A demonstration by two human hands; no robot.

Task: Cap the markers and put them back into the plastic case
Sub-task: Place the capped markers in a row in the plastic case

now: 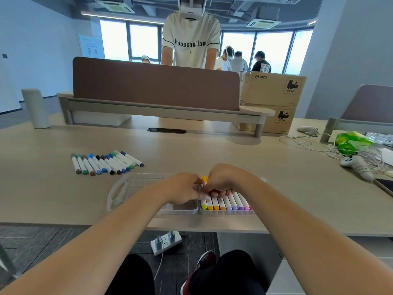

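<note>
Head view: a yellow marker (204,179) is pinched between both hands above the case (119,188), which lies open on the table (212,150). The left hand (182,188) is curled around something small, likely the barrel or cap; the right hand (221,180) is closed over the upper end. Capped markers (226,202) fill the right half of the case. A loose row (106,162) lies well apart on the left. The cap should be kept in line with the barrel and pressed until seated, judged by feel, before the marker is laid beside the yellow one.
</note>
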